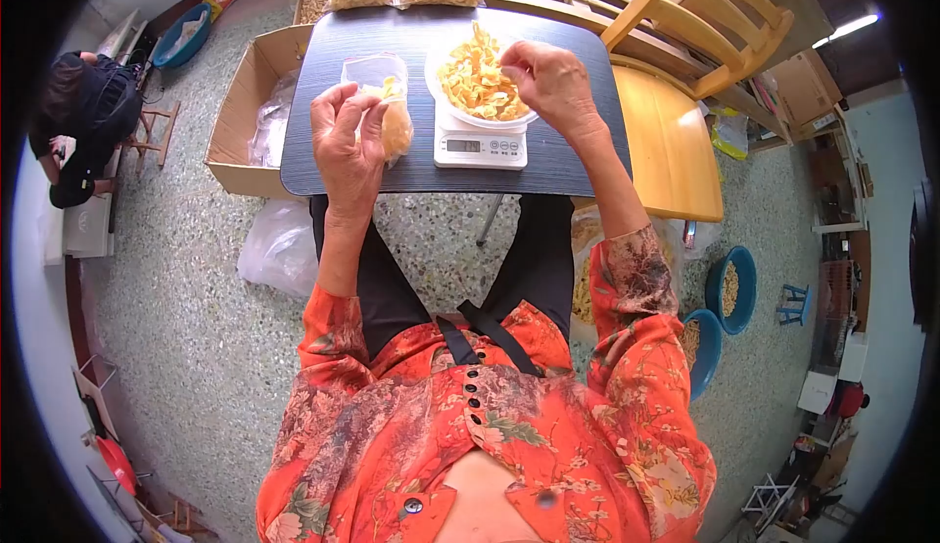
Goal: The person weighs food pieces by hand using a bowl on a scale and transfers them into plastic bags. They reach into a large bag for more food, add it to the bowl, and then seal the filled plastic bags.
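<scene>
Top centre of frame: left hand [345, 141] raised over dark table [333, 39], fingers clamped on the mouth of a clear bag [390, 102], part-filled. Just right of it, right hand [550, 81], fingertips bunched on yellow chips [475, 83] heaped in a white bowl [460, 117]. Bowl sits on a scale [480, 148]. Cardboard box [245, 83] touching table's left edge.

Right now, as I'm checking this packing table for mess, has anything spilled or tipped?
Nothing stands out. The snack pieces sit heaped in the bowl on the scale, the left hand holds the clear bag upright, and none lie loose on the table.
</scene>
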{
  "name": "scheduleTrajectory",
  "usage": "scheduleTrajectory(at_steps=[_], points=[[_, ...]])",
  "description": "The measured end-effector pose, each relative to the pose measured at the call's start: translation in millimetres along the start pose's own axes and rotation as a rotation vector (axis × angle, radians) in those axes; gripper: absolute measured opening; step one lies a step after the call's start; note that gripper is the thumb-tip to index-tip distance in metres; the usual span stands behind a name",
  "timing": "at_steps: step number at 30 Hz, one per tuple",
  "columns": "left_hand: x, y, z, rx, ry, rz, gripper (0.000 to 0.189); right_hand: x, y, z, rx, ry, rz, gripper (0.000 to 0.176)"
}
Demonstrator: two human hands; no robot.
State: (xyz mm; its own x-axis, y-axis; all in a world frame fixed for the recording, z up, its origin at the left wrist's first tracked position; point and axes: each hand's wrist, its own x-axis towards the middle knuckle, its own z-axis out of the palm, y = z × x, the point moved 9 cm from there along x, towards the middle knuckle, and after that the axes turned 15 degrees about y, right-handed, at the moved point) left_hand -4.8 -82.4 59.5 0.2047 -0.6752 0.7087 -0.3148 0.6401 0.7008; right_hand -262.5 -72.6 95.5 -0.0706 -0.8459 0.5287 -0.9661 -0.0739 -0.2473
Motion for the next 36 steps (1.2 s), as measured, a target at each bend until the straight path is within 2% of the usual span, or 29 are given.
scheduleTrajectory(at_steps=[1,3,7,9,13,15,16,17,19,23,27,32,36], points=[[0,0,0,0.002,-0.001,0.001,0.014,3,5,-4,0.018,0.083,0.039,0.024],[0,1,1,-0.005,-0.011,0.006,0.014,1,8,4,-0.006,0.042,0.049,0.027],[-1,4,4,-0.003,-0.01,0.039,0.016,-3,-11,14,-0.134,0.124,-0.114,0.03],[-2,5,4,-0.016,-0.014,0.031,0.016,-4,-4,27,-0.189,0.007,-0.045,0.024],[0,6,3,-0.005,-0.017,0.043,0.016,-1,3,23,-0.154,0.014,0.002,0.018],[0,6,2,-0.006,-0.016,0.049,0.016,0,16,10,-0.006,0.094,0.119,0.015],[1,6,2,-0.009,-0.015,0.051,0.016,1,20,4,0.072,0.174,0.113,0.015],[0,4,3,-0.006,-0.02,0.035,0.015,2,26,2,0.068,0.176,0.112,0.015],[-1,3,5,-0.005,-0.024,0.019,0.014,0,42,-1,0.294,0.182,0.295,0.019],[-3,6,9,-0.035,-0.029,0.008,0.014,0,51,-9,0.442,0.267,0.385,0.021],[-2,9,9,-0.019,-0.034,0.011,0.014,1,45,-17,0.49,0.367,0.367,0.019],[-2,12,10,-0.018,-0.037,0.043,0.016,3,14,-39,0.394,0.636,0.091,0.015],[-1,12,11,-0.011,-0.043,0.051,0.016,4,0,-47,0.334,0.688,-0.004,0.015]])
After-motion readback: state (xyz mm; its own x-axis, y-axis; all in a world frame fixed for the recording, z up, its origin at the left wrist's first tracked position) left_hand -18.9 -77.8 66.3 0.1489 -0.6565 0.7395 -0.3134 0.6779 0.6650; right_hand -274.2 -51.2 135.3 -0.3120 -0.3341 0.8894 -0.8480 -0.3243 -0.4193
